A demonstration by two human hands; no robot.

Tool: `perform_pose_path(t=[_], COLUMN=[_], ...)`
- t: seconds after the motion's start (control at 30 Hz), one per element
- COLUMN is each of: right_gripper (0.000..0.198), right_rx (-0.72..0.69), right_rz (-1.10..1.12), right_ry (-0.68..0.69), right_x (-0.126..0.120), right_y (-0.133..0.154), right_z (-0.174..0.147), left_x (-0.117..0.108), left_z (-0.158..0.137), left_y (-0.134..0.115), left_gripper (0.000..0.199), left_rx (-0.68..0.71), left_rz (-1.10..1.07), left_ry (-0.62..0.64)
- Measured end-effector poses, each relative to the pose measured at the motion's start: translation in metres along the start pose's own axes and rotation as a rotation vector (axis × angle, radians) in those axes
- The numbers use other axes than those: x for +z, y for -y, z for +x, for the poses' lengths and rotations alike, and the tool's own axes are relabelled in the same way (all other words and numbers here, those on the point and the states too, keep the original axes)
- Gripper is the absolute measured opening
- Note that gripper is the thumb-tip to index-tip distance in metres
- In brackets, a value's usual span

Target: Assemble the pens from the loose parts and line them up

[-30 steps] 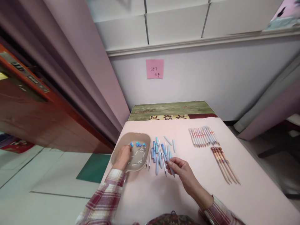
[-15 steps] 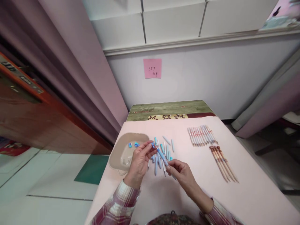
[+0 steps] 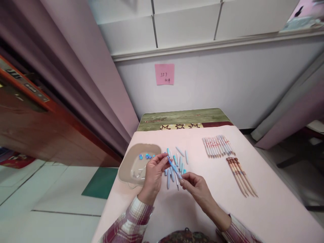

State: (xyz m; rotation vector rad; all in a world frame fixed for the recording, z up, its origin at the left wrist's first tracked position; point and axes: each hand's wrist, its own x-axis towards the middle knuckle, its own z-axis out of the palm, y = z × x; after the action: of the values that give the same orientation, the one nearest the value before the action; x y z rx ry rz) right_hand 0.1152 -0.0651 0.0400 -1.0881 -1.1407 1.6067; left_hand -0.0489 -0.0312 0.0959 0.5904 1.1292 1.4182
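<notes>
A blue pen point(image 3: 173, 166) is held slantwise between both hands above the table. My left hand point(image 3: 155, 170) pinches its upper end, where a darker blue part shows at the fingertips. The lower end sits between the thumb and fingers of my right hand point(image 3: 196, 185). Beneath the hands lies a loose pile of pen parts, among them a pale blue barrel point(image 3: 168, 179) and white refills with dark tips. To the left stands a beige bin point(image 3: 124, 168) holding small blue pieces point(image 3: 148, 156) and short white pieces point(image 3: 137, 174).
At the right of the pink-covered table point(image 3: 215, 209) lies a row of finished-looking patterned pens point(image 3: 218, 146). Nearer to me are several wooden-coloured pens point(image 3: 241, 177) side by side. A pink note point(image 3: 164, 74) is stuck on the wall behind.
My left hand has shifted slightly right along the pen, closer to my right hand. The blue piece at its fingertips is now more covered. My right hand has hardly moved.
</notes>
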Motion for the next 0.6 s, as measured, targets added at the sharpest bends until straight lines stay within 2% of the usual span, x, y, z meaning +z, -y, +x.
perform_pose_path(t=[0.1,0.3,0.4,0.5,0.6], right_gripper=[0.034,0.016,0.013,0.014,0.018], right_rx=[-0.007,-0.184,-0.235,-0.302,-0.315], right_rz=[-0.023,-0.433,-0.507,-0.565,-0.689], right_ry=[-0.039,-0.161,-0.213,-0.321,-0.495], right_x=[-0.002,-0.008,-0.014,-0.031,-0.064], right_y=[-0.002,0.003,0.005,0.004,0.001], right_z=[0.000,-0.003,-0.007,-0.015,-0.027], left_x=[0.002,0.005,0.009,0.011,0.010], left_z=[-0.001,-0.002,-0.003,-0.008,-0.017], left_y=[0.004,0.013,0.016,0.021,0.029], left_gripper=[0.030,0.032,0.039,0.046,0.038], left_rx=[0.041,0.084,0.103,0.098,0.033], left_rz=[0.073,0.160,0.174,0.222,0.315], left_ry=[-0.026,-0.013,0.011,0.047,0.134])
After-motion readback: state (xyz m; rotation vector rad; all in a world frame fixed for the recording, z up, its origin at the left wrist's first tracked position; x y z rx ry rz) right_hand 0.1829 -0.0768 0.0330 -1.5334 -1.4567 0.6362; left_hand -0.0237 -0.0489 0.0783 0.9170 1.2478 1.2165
